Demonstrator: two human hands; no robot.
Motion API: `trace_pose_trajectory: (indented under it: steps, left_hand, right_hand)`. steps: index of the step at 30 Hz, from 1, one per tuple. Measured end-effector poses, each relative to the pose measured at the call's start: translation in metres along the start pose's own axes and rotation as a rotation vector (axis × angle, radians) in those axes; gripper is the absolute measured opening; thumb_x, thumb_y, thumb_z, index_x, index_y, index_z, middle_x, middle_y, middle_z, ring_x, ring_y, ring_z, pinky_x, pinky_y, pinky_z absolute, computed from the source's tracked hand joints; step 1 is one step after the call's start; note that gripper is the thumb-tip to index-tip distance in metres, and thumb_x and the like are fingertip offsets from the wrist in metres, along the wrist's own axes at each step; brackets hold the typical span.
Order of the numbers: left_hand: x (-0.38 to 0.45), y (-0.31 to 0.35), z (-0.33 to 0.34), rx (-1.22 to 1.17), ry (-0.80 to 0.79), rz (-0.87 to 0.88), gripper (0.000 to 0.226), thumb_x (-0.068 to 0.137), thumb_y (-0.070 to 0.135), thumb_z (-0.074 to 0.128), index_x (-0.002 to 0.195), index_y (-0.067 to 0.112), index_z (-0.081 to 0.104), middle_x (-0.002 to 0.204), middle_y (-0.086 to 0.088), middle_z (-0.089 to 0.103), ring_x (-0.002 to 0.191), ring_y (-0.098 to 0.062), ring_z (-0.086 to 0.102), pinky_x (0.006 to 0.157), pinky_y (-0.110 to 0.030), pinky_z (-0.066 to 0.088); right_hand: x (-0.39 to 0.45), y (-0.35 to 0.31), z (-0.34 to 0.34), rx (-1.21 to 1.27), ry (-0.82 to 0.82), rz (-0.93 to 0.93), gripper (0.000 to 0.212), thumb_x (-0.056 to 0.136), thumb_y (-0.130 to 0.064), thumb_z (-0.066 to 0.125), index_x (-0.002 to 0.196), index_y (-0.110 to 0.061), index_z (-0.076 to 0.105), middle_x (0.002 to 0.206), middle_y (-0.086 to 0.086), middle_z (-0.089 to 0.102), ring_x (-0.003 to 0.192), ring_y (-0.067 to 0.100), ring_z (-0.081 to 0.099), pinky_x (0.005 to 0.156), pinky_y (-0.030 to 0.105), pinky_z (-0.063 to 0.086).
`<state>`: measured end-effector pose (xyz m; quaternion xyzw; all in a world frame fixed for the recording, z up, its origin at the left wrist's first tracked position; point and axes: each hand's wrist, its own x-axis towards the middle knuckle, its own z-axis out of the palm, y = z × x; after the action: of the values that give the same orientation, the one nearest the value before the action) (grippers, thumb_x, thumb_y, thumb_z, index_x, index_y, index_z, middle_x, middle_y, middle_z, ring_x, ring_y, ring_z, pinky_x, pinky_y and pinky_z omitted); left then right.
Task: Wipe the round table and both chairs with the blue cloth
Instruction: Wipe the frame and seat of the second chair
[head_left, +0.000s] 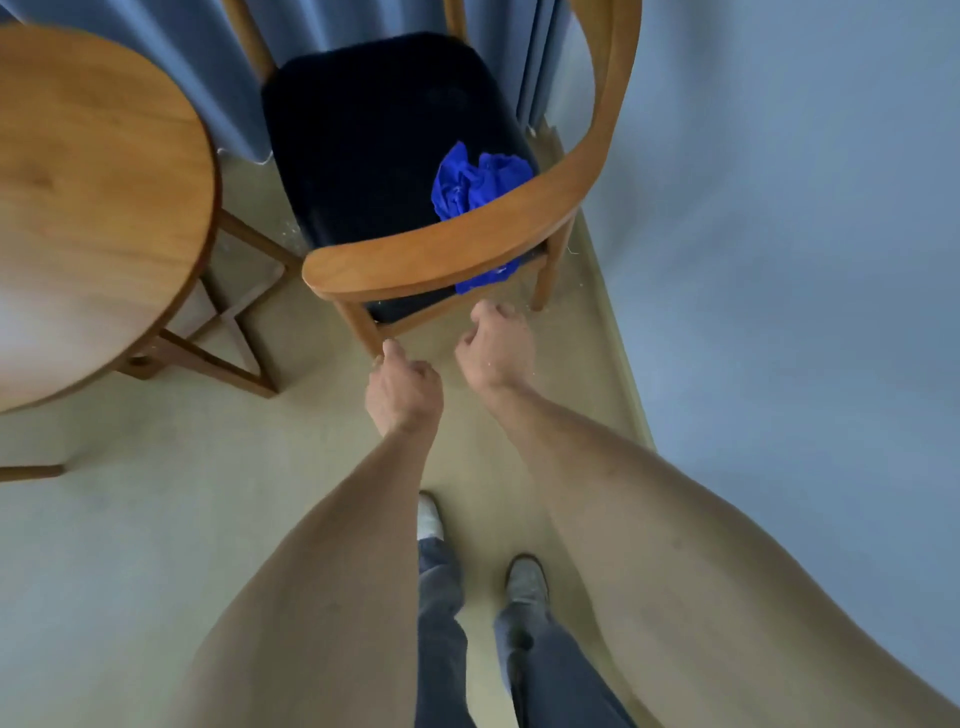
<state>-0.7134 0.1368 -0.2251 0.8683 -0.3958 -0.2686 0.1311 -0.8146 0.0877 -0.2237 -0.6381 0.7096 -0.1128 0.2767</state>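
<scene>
Both hands, left hand (404, 387) and right hand (496, 347), hang loosely curled, holding nothing; crumpled blue cloth (478, 184) on the dark-cushioned wooden chair (441, 244) looks soft, light; pinch its bunched top.

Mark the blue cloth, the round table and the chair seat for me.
blue cloth (480, 182), head view, crumpled bulk on the seat.
round table (98, 171), head view, bare wooden top.
chair seat (363, 135), head view, dark cushion.
</scene>
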Motion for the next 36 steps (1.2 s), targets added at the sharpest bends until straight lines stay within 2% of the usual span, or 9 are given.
trace_pose_trajectory:
  steps: [5, 11, 16, 19, 22, 26, 30, 33, 36]
  left_hand:
    - [0.025, -0.038, 0.049, 0.045, -0.196, -0.181, 0.038, 0.092, 0.018, 0.044, 0.129, 0.01, 0.047, 0.124, -0.015, 0.056, 0.108, -0.035, 0.058, 0.086, -0.038, 0.046]
    - [0.059, -0.069, 0.114, 0.067, -0.227, -0.116, 0.039, 0.091, 0.012, 0.041, 0.129, 0.01, 0.05, 0.121, -0.014, 0.06, 0.104, -0.033, 0.061, 0.087, -0.04, 0.051]
    - [0.103, -0.081, 0.173, 0.021, -0.142, -0.08, 0.031, 0.091, 0.015, 0.045, 0.119, 0.01, 0.058, 0.117, -0.014, 0.063, 0.106, -0.033, 0.06, 0.081, -0.032, 0.046]
    - [0.13, -0.081, 0.218, 0.006, -0.076, 0.006, 0.03, 0.091, 0.016, 0.045, 0.117, 0.01, 0.06, 0.114, -0.014, 0.064, 0.105, -0.033, 0.06, 0.077, -0.032, 0.044]
    - [0.157, -0.083, 0.253, 0.005, -0.006, 0.099, 0.029, 0.091, 0.014, 0.046, 0.115, 0.012, 0.061, 0.113, -0.011, 0.065, 0.1, -0.029, 0.061, 0.074, -0.031, 0.043]
    - [0.173, -0.09, 0.276, 0.006, 0.154, 0.212, 0.029, 0.088, 0.012, 0.051, 0.114, 0.013, 0.063, 0.111, -0.009, 0.065, 0.098, -0.03, 0.063, 0.078, -0.033, 0.048]
    - [0.176, -0.086, 0.26, -0.085, 0.376, 0.172, 0.027, 0.088, 0.013, 0.05, 0.109, 0.012, 0.067, 0.108, -0.01, 0.066, 0.096, -0.032, 0.063, 0.082, -0.035, 0.05]
    - [0.16, -0.078, 0.24, -0.148, 0.462, 0.118, 0.022, 0.087, 0.015, 0.05, 0.102, 0.015, 0.067, 0.104, -0.008, 0.067, 0.093, -0.03, 0.064, 0.081, -0.032, 0.047]
    - [0.144, -0.075, 0.222, -0.128, 0.574, 0.18, 0.028, 0.085, 0.012, 0.05, 0.112, 0.02, 0.057, 0.105, -0.004, 0.066, 0.092, -0.028, 0.064, 0.081, -0.035, 0.048]
  right_hand:
    - [0.024, 0.027, 0.051, -0.055, 0.025, 0.062, 0.036, 0.085, -0.014, 0.062, 0.121, -0.014, 0.059, 0.124, 0.011, 0.053, 0.117, 0.029, 0.048, 0.097, 0.039, 0.046]
    - [0.08, 0.043, 0.079, -0.249, 0.38, -0.125, 0.031, 0.086, -0.022, 0.055, 0.115, -0.014, 0.061, 0.132, 0.01, 0.051, 0.125, 0.031, 0.044, 0.104, 0.04, 0.036]
    - [0.16, 0.04, 0.078, -0.186, 0.561, -0.215, 0.031, 0.09, -0.032, 0.044, 0.103, -0.017, 0.068, 0.115, 0.007, 0.065, 0.121, 0.029, 0.05, 0.111, 0.04, 0.03]
    - [0.205, 0.055, 0.088, -0.148, 0.511, -0.171, 0.048, 0.092, -0.048, 0.041, 0.126, -0.022, 0.061, 0.138, 0.01, 0.054, 0.137, 0.03, 0.037, 0.116, 0.044, 0.023]
    - [0.224, 0.081, 0.115, -0.159, 0.445, -0.195, 0.065, 0.094, -0.06, 0.034, 0.151, -0.03, 0.031, 0.152, 0.016, 0.037, 0.144, 0.032, 0.029, 0.116, 0.049, 0.025]
    - [0.228, 0.088, 0.134, -0.108, 0.644, -0.246, 0.077, 0.08, -0.078, 0.038, 0.141, -0.031, 0.042, 0.143, 0.009, 0.047, 0.139, 0.028, 0.035, 0.115, 0.048, 0.024]
    - [0.217, 0.086, 0.142, -0.023, 0.677, -0.251, 0.067, 0.083, -0.067, 0.046, 0.136, -0.027, 0.045, 0.139, 0.009, 0.049, 0.134, 0.028, 0.039, 0.112, 0.045, 0.028]
    - [0.207, 0.077, 0.137, -0.019, 0.592, -0.182, 0.061, 0.09, -0.055, 0.045, 0.143, -0.025, 0.038, 0.147, 0.016, 0.04, 0.138, 0.033, 0.033, 0.112, 0.048, 0.028]
    - [0.194, 0.064, 0.131, 0.002, 0.521, -0.166, 0.055, 0.095, -0.042, 0.044, 0.146, -0.023, 0.034, 0.147, 0.021, 0.038, 0.134, 0.036, 0.034, 0.106, 0.05, 0.035]
